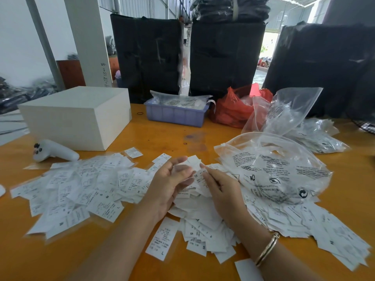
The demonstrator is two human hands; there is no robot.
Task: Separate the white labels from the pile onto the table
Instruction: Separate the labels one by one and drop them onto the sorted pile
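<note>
One view only: head cam, wide-angle, worn by the person, looks forward and down over the orange table (158, 134). Close in on both hands, left hand (168, 185) and right hand (221, 191), at frame centre. Far edge w/ black bundles (146, 55) sits up top; edges bend from lens.

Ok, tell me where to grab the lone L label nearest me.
Pinch the L label at its near short edge, coming in from the near side. It lies flat on bare table there, while its far end runs up against the pile, so only the near edge looks free to lift.
</note>
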